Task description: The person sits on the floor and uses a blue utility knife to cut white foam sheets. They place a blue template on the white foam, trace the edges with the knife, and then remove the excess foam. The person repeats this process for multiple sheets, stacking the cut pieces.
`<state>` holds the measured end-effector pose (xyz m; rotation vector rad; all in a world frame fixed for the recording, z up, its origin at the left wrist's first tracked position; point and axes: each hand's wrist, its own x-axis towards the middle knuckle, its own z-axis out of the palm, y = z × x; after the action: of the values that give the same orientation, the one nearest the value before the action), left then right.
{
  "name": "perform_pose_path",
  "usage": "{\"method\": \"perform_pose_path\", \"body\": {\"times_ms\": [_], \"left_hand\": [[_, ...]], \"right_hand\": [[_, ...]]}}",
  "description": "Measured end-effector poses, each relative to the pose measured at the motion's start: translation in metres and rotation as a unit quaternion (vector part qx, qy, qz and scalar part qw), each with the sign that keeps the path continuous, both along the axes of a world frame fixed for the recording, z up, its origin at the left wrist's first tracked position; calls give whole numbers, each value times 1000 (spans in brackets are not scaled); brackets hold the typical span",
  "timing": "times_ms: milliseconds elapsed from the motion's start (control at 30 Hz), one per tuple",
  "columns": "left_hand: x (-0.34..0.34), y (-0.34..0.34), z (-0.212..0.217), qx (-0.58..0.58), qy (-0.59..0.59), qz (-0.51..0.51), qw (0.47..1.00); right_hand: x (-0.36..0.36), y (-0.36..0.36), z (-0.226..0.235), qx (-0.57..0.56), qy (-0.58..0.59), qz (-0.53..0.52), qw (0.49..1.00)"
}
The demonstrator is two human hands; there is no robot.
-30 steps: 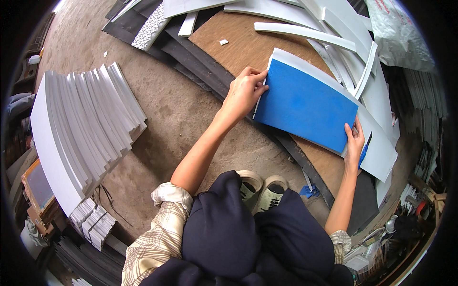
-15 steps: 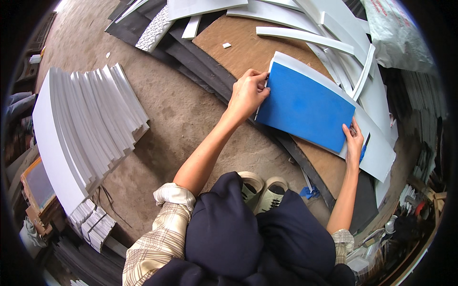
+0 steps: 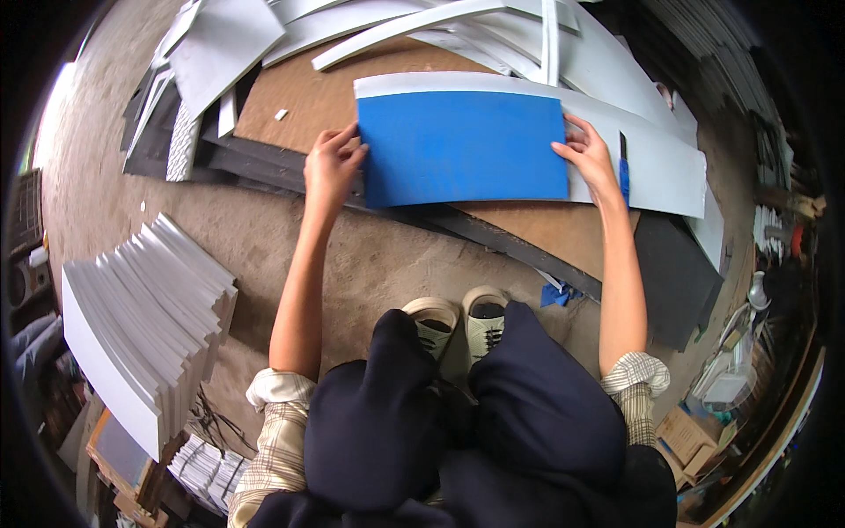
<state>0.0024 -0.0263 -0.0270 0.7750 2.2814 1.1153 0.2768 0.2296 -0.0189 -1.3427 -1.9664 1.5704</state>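
Note:
A flat blue rectangular board (image 3: 462,145) lies over a white foam sheet (image 3: 669,172), whose pale strip shows along the far edge. My left hand (image 3: 333,167) is closed at the board's left edge, fingertips pinching it. At the opposite end, my right hand (image 3: 588,158) grips the right edge, thumb on top and fingers curled behind. Just right of that hand, a blue and black utility knife (image 3: 624,172) rests on the white sheet. Beneath everything is a brown wooden board (image 3: 537,236) on dark sheets (image 3: 673,273).
White foam offcuts (image 3: 414,26) are heaped along the far side. A tall stack of white curved sheets (image 3: 154,317) stands on the floor at left. A blue scrap (image 3: 554,294) lies near my shoes (image 3: 486,321). Boxes (image 3: 687,440) and clutter line the right side.
My view has turned rightward. The blue board now sits nearly level across the picture instead of slanting. Both hands stay at its ends.

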Motion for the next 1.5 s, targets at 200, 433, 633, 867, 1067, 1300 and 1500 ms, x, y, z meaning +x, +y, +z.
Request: {"method": "perform_pose_path", "body": {"times_ms": [200, 433, 633, 867, 1067, 1300, 1500], "left_hand": [[4, 3, 8, -28, 16, -9, 999], [10, 0, 4, 27, 10, 22, 999], [19, -14, 18, 63, 111, -190, 973], [27, -26, 20, -57, 294, -277, 913], [30, -27, 13, -27, 279, -251, 926], [32, -27, 13, -29, 282, -248, 926], [36, -26, 13, -28, 290, -246, 924]], "right_hand": [[5, 0, -3, 31, -7, 14, 999], [0, -5, -12, 103, -47, 44, 993], [5, 3, -24, 114, -61, 33, 991], [2, -4, -12, 79, -28, 32, 996], [3, -6, -12, 73, -22, 9, 997], [3, -7, -8, 66, -27, 6, 997], [2, -8, -5, 67, -32, 12, 997]]}}
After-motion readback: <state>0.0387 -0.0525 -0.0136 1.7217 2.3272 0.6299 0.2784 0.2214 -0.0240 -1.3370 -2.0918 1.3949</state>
